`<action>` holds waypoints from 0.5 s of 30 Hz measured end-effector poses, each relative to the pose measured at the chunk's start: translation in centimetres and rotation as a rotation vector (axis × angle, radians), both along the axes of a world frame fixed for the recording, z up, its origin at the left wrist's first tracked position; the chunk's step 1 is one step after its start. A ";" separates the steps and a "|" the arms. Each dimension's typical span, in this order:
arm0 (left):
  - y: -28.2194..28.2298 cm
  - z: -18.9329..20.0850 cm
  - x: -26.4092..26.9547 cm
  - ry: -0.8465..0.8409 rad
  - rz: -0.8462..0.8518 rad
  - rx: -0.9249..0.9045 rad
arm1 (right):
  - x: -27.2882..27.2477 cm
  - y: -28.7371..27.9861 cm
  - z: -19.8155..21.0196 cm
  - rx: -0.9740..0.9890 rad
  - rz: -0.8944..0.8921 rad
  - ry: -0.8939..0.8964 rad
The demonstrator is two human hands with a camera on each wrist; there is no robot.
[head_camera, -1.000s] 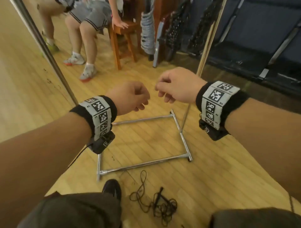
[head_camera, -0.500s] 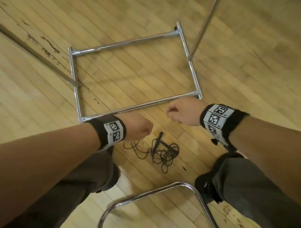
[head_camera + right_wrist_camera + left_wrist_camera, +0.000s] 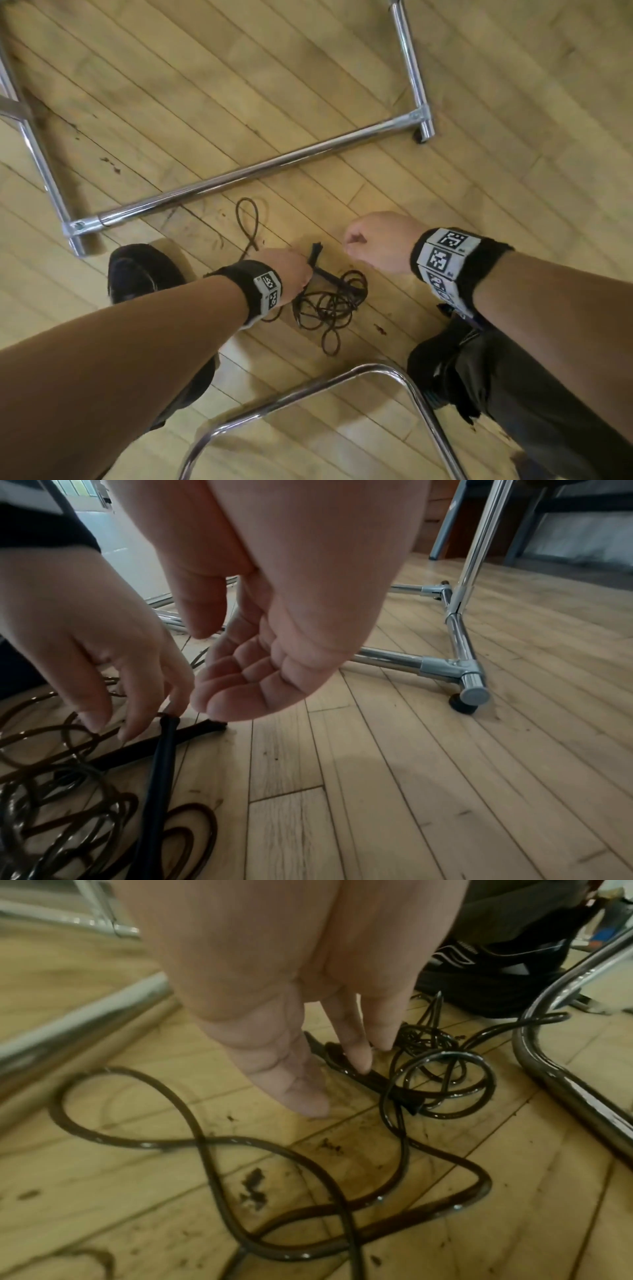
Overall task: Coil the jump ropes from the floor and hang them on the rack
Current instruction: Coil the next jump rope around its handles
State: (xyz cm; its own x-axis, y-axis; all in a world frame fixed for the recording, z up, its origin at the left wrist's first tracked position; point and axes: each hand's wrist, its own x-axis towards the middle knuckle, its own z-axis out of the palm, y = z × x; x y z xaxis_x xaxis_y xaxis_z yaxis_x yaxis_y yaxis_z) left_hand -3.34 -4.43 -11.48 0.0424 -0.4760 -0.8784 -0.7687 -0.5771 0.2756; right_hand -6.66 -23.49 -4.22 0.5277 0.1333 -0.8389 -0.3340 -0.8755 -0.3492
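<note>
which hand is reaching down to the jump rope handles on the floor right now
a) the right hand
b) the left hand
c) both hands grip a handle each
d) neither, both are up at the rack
b: the left hand has its fingertips down on the black handles of the jump rope, while the right hand hangs beside it, loosely curled and holding nothing.

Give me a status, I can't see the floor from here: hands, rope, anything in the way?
Left hand reaching onto the jump rope handles, grip unconfirmed. Right hand empty, loosely curled. Rope tangled on floor. Rack base just beyond.
</note>
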 end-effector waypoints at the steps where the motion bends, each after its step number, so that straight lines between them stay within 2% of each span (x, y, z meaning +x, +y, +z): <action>1: -0.1 -0.7 -0.2 0.009 0.014 0.003 | 0.0 -0.1 -0.4 0.000 -0.004 -0.001; 4: -0.1 -1.0 -0.1 0.012 0.142 0.005 | 0.0 -0.1 -0.9 0.001 -0.005 -0.012; 7: -0.3 0.9 0.9 0.061 0.300 -0.074 | 0.2 0.2 -0.3 0.025 -0.017 0.000; 10: -1.0 5.4 2.3 0.061 0.388 -0.192 | 0.6 0.8 1.7 0.089 -0.016 0.021; 15: -1.9 15.6 4.9 0.034 0.519 -0.353 | 1.7 1.4 8.7 0.080 -0.006 -0.065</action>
